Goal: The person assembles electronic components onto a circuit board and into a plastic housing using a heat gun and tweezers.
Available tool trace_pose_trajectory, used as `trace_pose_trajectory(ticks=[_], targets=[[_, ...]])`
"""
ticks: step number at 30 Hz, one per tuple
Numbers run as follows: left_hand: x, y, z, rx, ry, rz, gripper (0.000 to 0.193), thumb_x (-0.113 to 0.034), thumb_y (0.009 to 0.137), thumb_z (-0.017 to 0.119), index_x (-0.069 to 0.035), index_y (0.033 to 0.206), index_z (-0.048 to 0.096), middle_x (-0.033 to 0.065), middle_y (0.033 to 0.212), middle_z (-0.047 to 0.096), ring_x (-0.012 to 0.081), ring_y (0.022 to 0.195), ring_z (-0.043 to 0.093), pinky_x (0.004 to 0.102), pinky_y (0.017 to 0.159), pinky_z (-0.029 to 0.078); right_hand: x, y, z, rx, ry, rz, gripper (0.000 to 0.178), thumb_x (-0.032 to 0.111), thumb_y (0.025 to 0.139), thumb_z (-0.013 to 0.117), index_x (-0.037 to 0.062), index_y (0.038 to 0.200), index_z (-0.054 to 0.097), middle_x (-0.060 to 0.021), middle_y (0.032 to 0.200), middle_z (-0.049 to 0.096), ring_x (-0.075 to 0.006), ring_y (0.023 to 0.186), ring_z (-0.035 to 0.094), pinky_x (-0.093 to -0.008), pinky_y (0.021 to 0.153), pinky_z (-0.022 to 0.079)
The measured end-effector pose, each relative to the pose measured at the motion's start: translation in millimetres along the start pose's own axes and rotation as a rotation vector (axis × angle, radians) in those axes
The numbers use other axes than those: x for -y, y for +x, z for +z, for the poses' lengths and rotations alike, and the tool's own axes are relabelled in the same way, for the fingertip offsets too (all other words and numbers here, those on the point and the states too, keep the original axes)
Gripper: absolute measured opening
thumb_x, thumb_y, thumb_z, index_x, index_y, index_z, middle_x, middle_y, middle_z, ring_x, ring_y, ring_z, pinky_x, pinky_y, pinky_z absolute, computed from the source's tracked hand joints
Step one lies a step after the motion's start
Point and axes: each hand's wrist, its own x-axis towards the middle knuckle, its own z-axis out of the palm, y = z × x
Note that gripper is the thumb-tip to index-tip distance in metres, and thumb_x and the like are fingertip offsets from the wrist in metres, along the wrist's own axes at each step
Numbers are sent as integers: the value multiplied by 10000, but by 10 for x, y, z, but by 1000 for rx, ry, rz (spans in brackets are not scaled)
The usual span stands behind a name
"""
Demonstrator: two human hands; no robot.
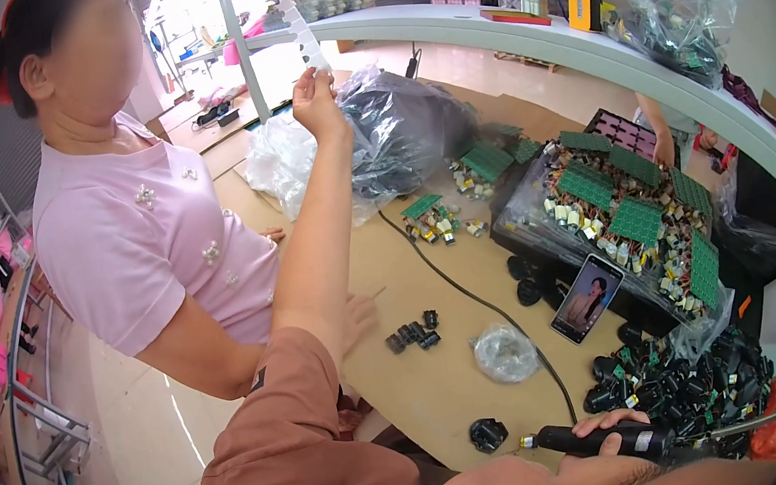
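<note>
My left hand (320, 108) is raised at arm's length above the table, its fingers closed on the lower end of a translucent plastic strip (305, 38) with a toothed edge. Low at the right, my right hand (608, 455) is wrapped round a black electric screwdriver (574, 439), whose metal tip points left. Just past that tip lies a round black plastic part (487, 435). Beyond it are a clear plastic bundle (506, 353) and a small group of black parts (413, 332). A phone (587, 297) leans against a dark bin, its screen lit.
The bin (546, 235) overflows with green circuit boards (636, 219) and wired motors. Black assemblies (696, 388) are heaped at right. Plastic bags (392, 133) sit at the table's far end. A person in pink (146, 217) stands left; another person's arm (657, 125) reaches in behind the bin.
</note>
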Motion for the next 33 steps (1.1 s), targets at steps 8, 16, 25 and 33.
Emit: trace_pose_trajectory(ticks=[8, 16, 25, 33], targets=[[-75, -10, 52, 27, 32, 1, 269, -115, 805, 666, -40, 1042, 561, 56, 957, 627, 99, 787, 572, 197, 564, 401, -25, -43, 64, -18, 62, -30, 447, 232, 819, 658, 65, 1116, 367, -52, 842, 461, -160, 604, 522, -305, 588, 470], [-74, 21, 52, 84, 86, 11, 298, -103, 788, 672, -35, 1055, 559, 75, 954, 636, 93, 775, 564, 216, 583, 408, -98, -44, 91, -164, 6, -62, 516, 299, 764, 641, 25, 1100, 361, -78, 809, 461, -137, 531, 510, -248, 478, 455], [-210, 34, 106, 67, 89, -218, 301, -100, 772, 675, -17, 1047, 587, 44, 876, 609, 95, 728, 532, 217, 619, 411, -115, -52, 63, -145, 8, -90, 491, 268, 774, 624, 14, 1097, 355, -81, 815, 454, -138, 528, 511, -253, 476, 462], [-110, 90, 15, 71, 132, -5, 299, -70, 762, 671, -26, 1034, 556, 97, 895, 613, 142, 765, 544, 262, 667, 435, -107, -51, 37, -116, 6, -102, 500, 240, 778, 620, 12, 1131, 350, -80, 822, 462, -142, 544, 521, -253, 481, 458]])
